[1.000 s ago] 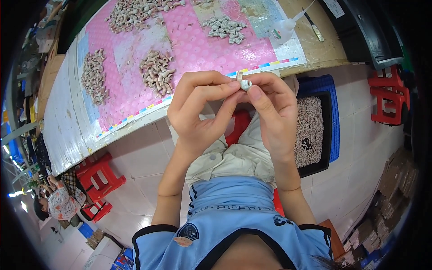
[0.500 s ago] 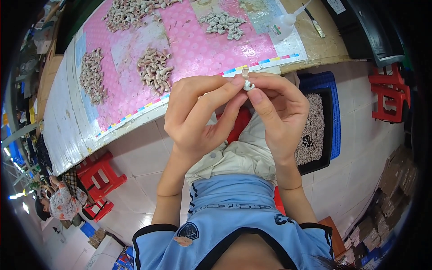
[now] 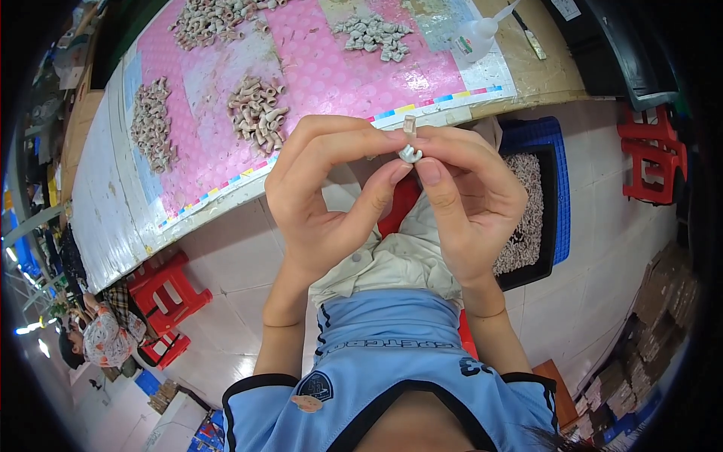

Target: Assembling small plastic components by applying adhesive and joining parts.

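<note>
Above my lap, near the table edge, both hands pinch a small two-part piece. Its upper part is a pinkish tube; beneath it sits a whitish, knobbly part. My left hand is closed on the piece from the left, index fingertip by the tube and thumb at the lower part. From the right, my right hand holds it between index finger and thumb. Fingertips hide where the two parts meet. On the pink-covered table lie heaps of pinkish tubular pieces and a heap of grey-white knobbly pieces.
A white squeeze bottle and a thin blade-like tool lie at the table's far right. Right of my lap, a black tray full of small pieces rests on a blue crate. Red stools and a seated person are left.
My left thumb has shifted down and my left hand slightly left, opening a wider gap between thumb and index finger. More of the whitish part shows, and the tube looks more upright.
</note>
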The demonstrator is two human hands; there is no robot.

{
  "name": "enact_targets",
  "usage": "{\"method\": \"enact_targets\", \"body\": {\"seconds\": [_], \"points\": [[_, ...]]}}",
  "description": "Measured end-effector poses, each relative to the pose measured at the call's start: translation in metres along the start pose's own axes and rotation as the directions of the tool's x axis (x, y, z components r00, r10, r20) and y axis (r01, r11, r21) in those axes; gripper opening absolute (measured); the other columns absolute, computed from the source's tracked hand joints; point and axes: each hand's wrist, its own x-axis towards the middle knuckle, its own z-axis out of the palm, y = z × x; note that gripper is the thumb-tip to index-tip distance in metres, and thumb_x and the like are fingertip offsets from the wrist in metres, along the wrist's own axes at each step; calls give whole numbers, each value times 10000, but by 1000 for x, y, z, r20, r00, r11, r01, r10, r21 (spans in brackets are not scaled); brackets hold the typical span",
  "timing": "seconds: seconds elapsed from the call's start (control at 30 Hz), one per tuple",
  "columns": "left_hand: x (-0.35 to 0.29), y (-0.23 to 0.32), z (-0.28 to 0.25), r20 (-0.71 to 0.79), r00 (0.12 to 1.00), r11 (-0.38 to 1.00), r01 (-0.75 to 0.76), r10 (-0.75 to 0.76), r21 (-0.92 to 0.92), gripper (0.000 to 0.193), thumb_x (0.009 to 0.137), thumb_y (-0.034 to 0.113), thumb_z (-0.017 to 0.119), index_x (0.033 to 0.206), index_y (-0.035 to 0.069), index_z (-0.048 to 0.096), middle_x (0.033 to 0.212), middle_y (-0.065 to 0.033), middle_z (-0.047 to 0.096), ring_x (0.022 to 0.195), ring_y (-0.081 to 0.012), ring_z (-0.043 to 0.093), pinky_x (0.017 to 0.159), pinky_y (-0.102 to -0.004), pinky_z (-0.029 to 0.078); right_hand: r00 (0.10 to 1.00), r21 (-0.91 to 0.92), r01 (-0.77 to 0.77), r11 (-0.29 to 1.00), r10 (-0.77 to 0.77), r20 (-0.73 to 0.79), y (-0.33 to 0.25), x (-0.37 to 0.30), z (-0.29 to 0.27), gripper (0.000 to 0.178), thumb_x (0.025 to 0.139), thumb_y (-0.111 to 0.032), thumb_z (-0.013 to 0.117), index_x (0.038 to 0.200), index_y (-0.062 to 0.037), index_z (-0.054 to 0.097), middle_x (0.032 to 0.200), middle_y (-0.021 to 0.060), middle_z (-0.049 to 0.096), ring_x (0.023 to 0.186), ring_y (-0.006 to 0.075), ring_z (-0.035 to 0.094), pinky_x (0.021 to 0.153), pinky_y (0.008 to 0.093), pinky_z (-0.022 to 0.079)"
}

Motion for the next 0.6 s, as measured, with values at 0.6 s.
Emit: {"method": "enact_targets", "body": {"seconds": [0.6], "points": [[-6,-5,-3,69,972,873,234,-226,-428,243,705,1,662,930,-13,572,853,-56,572,764,-109,498,677,-235,378,998,108,-69,992,70,-4,4,-5,-2,187,732,105,606,907,43,578,909,111,577,841,154,591,747,237,486]]}}
